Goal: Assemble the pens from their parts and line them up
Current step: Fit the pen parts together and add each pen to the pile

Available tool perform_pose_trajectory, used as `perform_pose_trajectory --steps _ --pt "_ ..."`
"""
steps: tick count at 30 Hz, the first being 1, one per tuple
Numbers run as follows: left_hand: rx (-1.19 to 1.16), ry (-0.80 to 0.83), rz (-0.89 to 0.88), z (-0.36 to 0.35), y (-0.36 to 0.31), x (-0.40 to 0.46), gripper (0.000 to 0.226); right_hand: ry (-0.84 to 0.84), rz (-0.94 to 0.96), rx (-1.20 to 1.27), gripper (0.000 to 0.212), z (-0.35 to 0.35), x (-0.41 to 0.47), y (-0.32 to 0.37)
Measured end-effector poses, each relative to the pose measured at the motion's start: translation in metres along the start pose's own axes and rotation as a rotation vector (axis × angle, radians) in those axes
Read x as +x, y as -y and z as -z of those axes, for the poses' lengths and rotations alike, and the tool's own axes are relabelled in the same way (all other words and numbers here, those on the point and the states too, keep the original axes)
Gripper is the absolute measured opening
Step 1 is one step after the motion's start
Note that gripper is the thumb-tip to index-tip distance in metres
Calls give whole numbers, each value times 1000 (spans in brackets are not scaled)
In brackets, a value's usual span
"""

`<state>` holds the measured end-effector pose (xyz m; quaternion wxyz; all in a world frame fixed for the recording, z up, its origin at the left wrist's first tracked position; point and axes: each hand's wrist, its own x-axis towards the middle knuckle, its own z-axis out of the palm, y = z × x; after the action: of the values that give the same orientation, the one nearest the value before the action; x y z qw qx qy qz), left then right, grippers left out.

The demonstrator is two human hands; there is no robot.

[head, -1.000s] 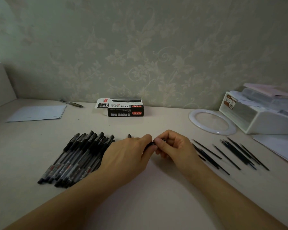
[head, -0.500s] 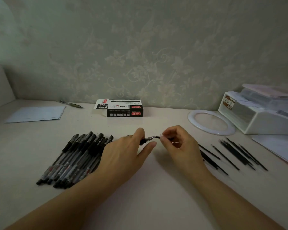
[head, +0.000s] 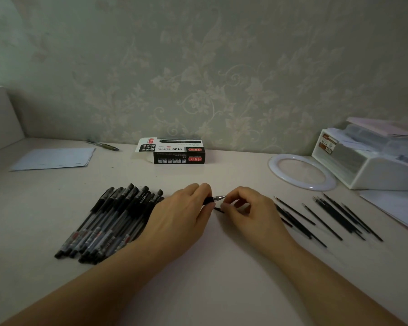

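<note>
At table centre | left hand (head: 181, 220) grips pen (head: 213, 199) | right hand (head: 250, 210) fingertips pinch its metal tip

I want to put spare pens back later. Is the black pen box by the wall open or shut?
Open: the pen box lies on its side, its white end flap folded outward on the left.

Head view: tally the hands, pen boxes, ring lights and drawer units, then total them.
Hands (left hand, right hand): 2
Pen box: 1
Ring light: 1
Drawer unit: 1
Total: 5
</note>
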<state>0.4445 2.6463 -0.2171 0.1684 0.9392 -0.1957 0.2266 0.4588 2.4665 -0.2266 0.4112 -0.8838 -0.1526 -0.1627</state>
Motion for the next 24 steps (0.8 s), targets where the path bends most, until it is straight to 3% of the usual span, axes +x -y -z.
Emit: perform_pose_trajectory --steps 5,8,16,24 --pt "-20 -17 -21 0 0 1 14 -78 19 122 15 2 1 3" --pt "-24 0 -43 0 0 0 14 -17 25 168 21 2 0 5" --pt "-8 61 -52 1 -2 1 32 81 -17 276 19 5 0 4" --pt "54 101 -16 1 -2 0 30 105 -5 379 8 5 1 3"
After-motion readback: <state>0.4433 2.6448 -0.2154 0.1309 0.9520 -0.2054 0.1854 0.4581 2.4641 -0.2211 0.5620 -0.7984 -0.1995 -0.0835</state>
